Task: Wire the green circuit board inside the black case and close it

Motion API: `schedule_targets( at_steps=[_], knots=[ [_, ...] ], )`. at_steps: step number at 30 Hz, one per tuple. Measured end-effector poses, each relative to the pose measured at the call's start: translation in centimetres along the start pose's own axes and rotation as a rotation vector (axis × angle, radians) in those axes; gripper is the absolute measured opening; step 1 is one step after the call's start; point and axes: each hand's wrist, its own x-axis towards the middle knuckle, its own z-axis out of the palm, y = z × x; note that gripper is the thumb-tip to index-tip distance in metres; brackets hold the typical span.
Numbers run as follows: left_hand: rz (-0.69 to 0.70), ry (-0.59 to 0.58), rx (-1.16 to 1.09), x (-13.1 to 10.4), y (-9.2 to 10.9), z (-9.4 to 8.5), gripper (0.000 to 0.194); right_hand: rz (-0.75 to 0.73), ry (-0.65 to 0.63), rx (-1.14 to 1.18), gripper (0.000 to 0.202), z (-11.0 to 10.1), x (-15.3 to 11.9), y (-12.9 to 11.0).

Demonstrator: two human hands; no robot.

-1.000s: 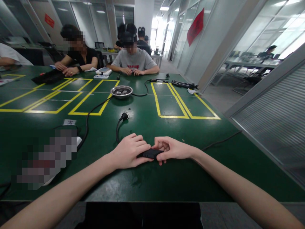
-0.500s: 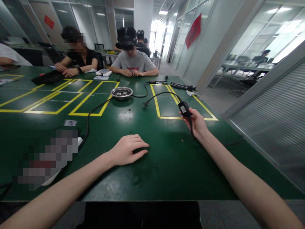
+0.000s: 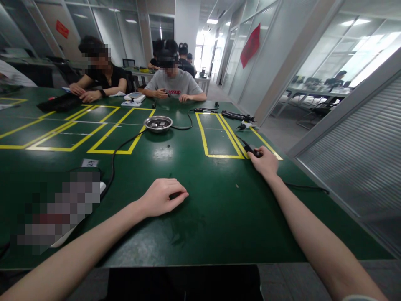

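My right hand (image 3: 266, 162) grips a black power adapter (image 3: 250, 149) with a cord, low over the yellow tape at the table's right side. Part of the adapter is hidden by my fingers. One cord runs from it toward the far side, and another black cord (image 3: 307, 186) lies behind my wrist toward the right edge. My left hand (image 3: 164, 196) rests on the green table (image 3: 206, 234), fingers curled, with thumb and forefinger tips together and nothing visible between them.
A metal bowl (image 3: 158, 130) with small metal parts stands mid-table. A black tripod-like item (image 3: 237, 116) lies at the far right. A blurred-out item (image 3: 62, 209) and a white power strip (image 3: 102, 188) lie at left. Two people sit across the table.
My right hand has lowered and turned, bringing the adapter down near the table and slightly right. The fingers of my left hand have closed together. The person opposite has raised a hand holding something dark.
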Motion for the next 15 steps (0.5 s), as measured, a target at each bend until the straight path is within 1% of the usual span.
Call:
schedule_targets(
  at_steps=[3, 6, 8, 10, 13, 15],
  knots=[
    [-0.011, -0.009, 0.004, 0.0, 0.0, -0.1, 0.025, 0.053, 0.142, -0.019, 0.026, -0.6, 0.5, 0.6],
    [0.002, -0.024, 0.006, 0.0, 0.1, -0.2, 0.025, 0.056, 0.284, 0.017, 0.029, -1.5, 0.8, 1.6],
    [0.009, -0.033, 0.002, 0.0, 0.2, -0.2, 0.025, 0.049, 0.330, 0.038, 0.029, -1.8, 1.0, 2.1],
    [0.007, -0.043, -0.002, 0.0, 0.2, -0.1, 0.025, 0.055, 0.283, 0.026, 0.030, -1.6, 1.0, 2.4],
    [0.001, -0.053, 0.001, 0.0, 0.1, -0.1, 0.026, 0.077, 0.102, -0.061, 0.033, -0.8, 1.0, 2.6],
    [0.001, -0.052, 0.005, 0.0, 0.0, -0.1, 0.025, 0.076, 0.020, -0.123, 0.036, -0.3, 1.1, 2.7]
  ],
)
